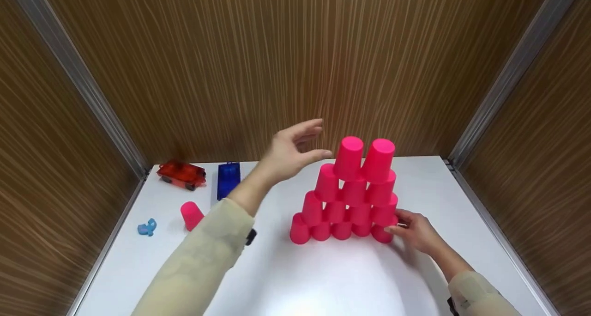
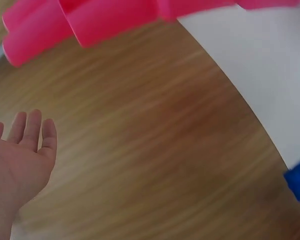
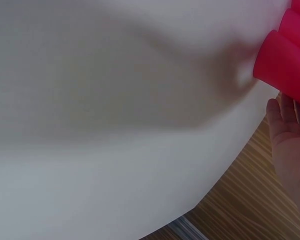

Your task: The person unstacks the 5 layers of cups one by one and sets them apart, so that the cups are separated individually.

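Observation:
A tiered stack of upside-down pink cups [image 1: 354,191] stands on the white tabletop [image 1: 323,279], with two cups on its top row. My left hand [image 1: 293,152] is raised beside the upper left of the stack, thumb and fingers spread with nothing between them. In the left wrist view, that hand [image 2: 27,162] has its palm and loosely extended fingers showing, apart from the cups [image 2: 115,22]. Low on the right side, my right hand [image 1: 418,233] is at the bottom-row end cup [image 1: 381,234]. The right wrist view shows relaxed fingers [image 3: 275,117] beside a cup [image 3: 280,62]; contact is unclear.
On the left stand a single pink cup [image 1: 191,214], a clear red toy car [image 1: 182,175] and a blue box-like toy [image 1: 229,179]. A small light-blue figure [image 1: 147,227] lies near the left edge. Wood-grain panels [image 1: 295,66] enclose the back and sides.

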{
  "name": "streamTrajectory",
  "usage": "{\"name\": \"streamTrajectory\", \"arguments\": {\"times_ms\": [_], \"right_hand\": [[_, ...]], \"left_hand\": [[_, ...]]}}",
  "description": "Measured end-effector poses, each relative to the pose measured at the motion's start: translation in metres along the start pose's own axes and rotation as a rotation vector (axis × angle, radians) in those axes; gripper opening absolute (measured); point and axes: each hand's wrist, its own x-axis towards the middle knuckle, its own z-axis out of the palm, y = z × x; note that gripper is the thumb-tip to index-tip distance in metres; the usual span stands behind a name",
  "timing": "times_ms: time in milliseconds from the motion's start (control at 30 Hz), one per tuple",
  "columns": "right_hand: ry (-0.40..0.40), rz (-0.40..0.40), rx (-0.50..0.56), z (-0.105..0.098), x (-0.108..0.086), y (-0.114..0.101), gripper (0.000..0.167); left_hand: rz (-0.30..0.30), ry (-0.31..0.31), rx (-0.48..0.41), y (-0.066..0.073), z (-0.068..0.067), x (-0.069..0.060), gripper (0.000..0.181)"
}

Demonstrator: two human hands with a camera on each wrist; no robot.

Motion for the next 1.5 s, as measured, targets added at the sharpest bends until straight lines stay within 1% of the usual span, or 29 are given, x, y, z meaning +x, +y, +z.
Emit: {"name": "streamTrajectory", "arguments": {"times_ms": [100, 200, 300, 433, 533, 667, 733, 933, 1233, 1500], "right_hand": [[0.007, -0.003, 0.004, 0.001, 0.000, 0.000, 0.057], [0.001, -0.012, 0.005, 0.001, 0.000, 0.000, 0.056], [-0.004, -0.025, 0.012, 0.002, 0.000, 0.001, 0.056], [-0.004, -0.046, 0.035, 0.003, 0.000, 0.002, 0.056], [0.000, -0.034, 0.042, 0.003, 0.000, 0.001, 0.056], [0.000, -0.026, 0.025, 0.003, -0.001, 0.000, 0.056], [-0.003, -0.034, 0.022, 0.003, -0.001, 0.000, 0.056], [0.004, -0.030, 0.008, 0.003, 0.000, 0.001, 0.056], [0.000, -0.050, -0.001, 0.001, 0.001, 0.003, 0.057], [-0.001, -0.030, -0.005, 0.001, 0.000, 0.003, 0.058]], "left_hand": [[-0.011, -0.031, -0.018, 0.006, 0.016, 0.009, 0.071], [-0.026, -0.038, -0.031, 0.011, 0.029, 0.015, 0.071], [-0.037, -0.041, -0.030, 0.014, 0.037, 0.019, 0.072], [-0.047, -0.048, -0.019, 0.014, 0.044, 0.023, 0.072], [-0.064, -0.050, -0.028, 0.013, 0.047, 0.024, 0.072], [-0.085, -0.055, -0.053, 0.009, 0.050, 0.026, 0.071], [-0.094, -0.058, -0.067, 0.007, 0.051, 0.026, 0.071], [-0.095, -0.070, -0.099, 0.002, 0.053, 0.026, 0.069], [-0.088, -0.076, -0.082, -0.001, 0.053, 0.025, 0.065], [-0.088, -0.073, -0.068, 0.000, 0.055, 0.026, 0.062]]}}
